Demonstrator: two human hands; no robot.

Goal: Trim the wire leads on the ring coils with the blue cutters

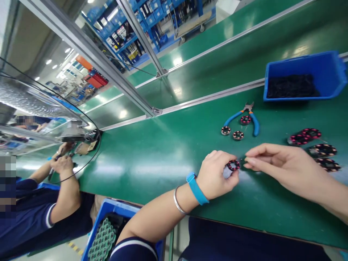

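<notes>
My left hand (216, 174) is closed round a small black ring with red windings (233, 165), held just above the green bench (163, 152). My right hand (277, 161) reaches in from the right, thumb and fingers pinched on a tiny dark piece (243, 161) right beside the ring. A blue band and a silver bangle sit on my left wrist. Three more small wound rings (238, 135) lie beyond my hands, by blue-handled pliers (248, 116).
Several larger wound discs (312, 143) lie at the right. A blue bin of black parts (301, 78) stands behind them. Another blue bin with green parts (104, 235) sits below the bench edge. A co-worker's hands (62, 161) work at the left.
</notes>
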